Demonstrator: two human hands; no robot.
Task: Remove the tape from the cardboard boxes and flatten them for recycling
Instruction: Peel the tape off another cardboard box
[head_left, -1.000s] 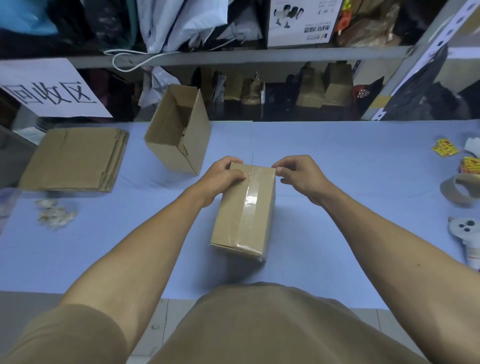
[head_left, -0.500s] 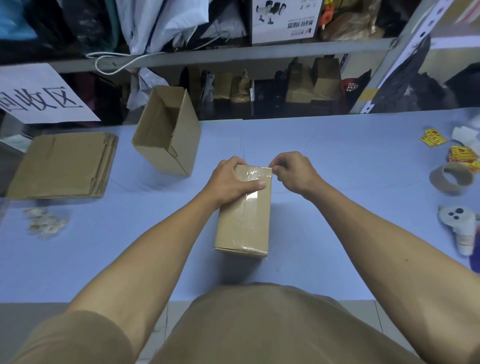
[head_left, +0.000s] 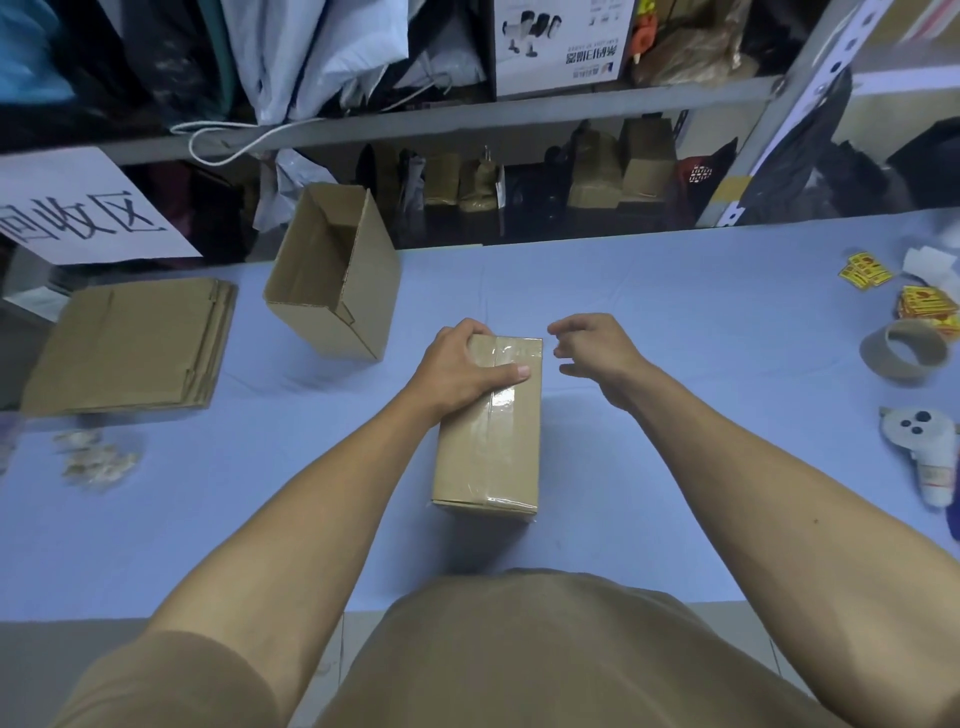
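Note:
A small sealed cardboard box (head_left: 488, 452) lies lengthwise on the blue table (head_left: 675, 312), with clear tape (head_left: 501, 400) running along its top seam. My left hand (head_left: 462, 371) grips the box's far end, thumb across the top and fingers curled over the far left corner. My right hand (head_left: 597, 353) hovers just right of the far end, fingers loosely curled, touching nothing. An open empty box (head_left: 332, 275) stands tilted at the back left. A stack of flattened boxes (head_left: 130, 343) lies at the far left.
Crumpled tape scraps (head_left: 96, 460) lie at the left front. An empty tape roll core (head_left: 904, 353), yellow stickers (head_left: 865, 270) and a white handheld device (head_left: 930, 457) sit at the right edge. Cluttered shelves (head_left: 467, 114) rise behind the table.
My right hand has let go of the box's far right corner and drawn away to the right. My left hand has slid further over the top of the box.

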